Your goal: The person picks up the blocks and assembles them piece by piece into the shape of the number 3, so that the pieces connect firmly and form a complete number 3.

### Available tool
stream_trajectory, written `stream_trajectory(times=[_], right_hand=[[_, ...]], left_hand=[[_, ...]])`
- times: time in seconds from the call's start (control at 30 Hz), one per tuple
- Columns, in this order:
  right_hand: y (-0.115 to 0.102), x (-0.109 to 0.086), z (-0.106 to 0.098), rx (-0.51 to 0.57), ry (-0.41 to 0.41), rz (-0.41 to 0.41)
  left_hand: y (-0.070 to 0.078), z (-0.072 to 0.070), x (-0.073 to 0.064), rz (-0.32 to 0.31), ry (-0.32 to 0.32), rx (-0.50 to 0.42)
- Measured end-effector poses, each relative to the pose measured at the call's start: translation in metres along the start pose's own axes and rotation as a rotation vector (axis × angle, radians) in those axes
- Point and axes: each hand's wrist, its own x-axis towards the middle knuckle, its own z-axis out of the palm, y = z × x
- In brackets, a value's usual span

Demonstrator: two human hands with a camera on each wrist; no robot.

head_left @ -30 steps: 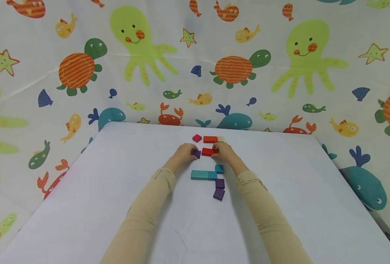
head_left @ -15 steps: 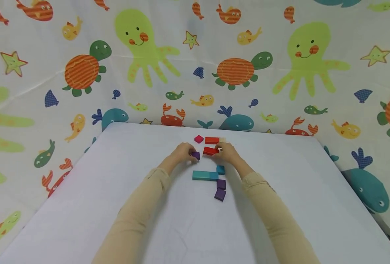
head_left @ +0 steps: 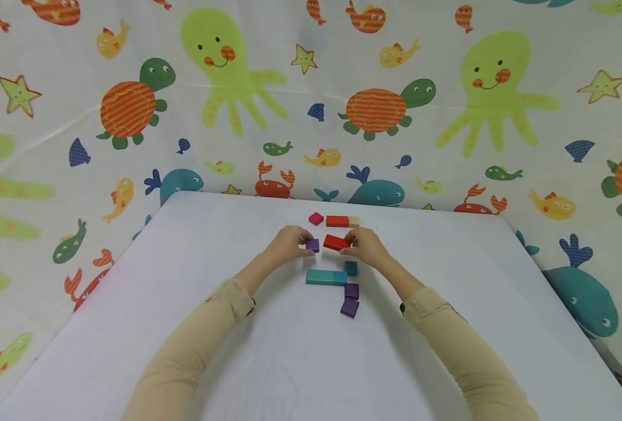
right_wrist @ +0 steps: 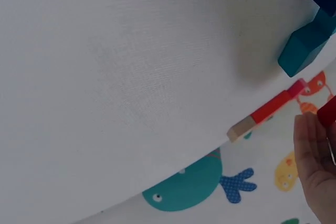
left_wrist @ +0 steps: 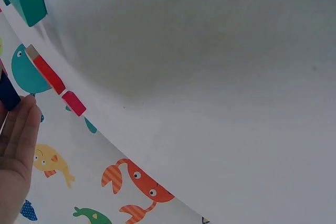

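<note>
In the head view my left hand [head_left: 288,242] pinches a small purple block [head_left: 312,245] between thumb and fingers. Facing it across a narrow gap, my right hand [head_left: 367,245] grips the right end of a red rectangular block [head_left: 335,242], which sits slightly tilted. The left wrist view catches the held purple block [left_wrist: 8,92] at the fingertips, dark and cut off by the frame edge. At the edge of the right wrist view, part of the held red block [right_wrist: 327,112] shows above the fingers.
Behind the hands lie a pink-red block [head_left: 316,218], an orange-red block [head_left: 337,221] and a beige block [head_left: 354,221]. Nearer stand a long teal block [head_left: 319,277], blue-teal blocks [head_left: 350,268] and two purple blocks [head_left: 350,307]. A patterned sea-animal cloth hangs behind the white table [head_left: 226,351].
Both forearms have swung outward at the elbows and the sleeves sit further from the hands. The red block has tilted slightly in my right hand; the purple block stays in my left.
</note>
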Motion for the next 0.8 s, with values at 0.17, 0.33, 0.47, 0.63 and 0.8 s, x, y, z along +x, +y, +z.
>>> stream_trajectory(times=[0.17,0.33,0.47,0.63,0.8], right_hand=[[-0.008,-0.011,-0.005,0.008,0.006,-0.067],[-0.013,-0.026,-0.004,-0.039,-0.033,-0.145],[-0.013,-0.036,-0.001,-0.073,-0.030,-0.185],[-0.012,-0.045,-0.001,-0.083,-0.052,-0.179],[-0.012,-0.054,-0.001,-0.047,-0.057,-0.133]], left_hand=[[0.003,-0.004,-0.010,0.018,-0.008,-0.001],[0.003,-0.006,-0.020,0.037,-0.076,0.019],[0.001,-0.005,-0.028,0.069,-0.070,0.025],[0.002,-0.004,-0.038,0.107,-0.092,0.058],[0.008,-0.002,-0.049,0.159,-0.111,0.069]])
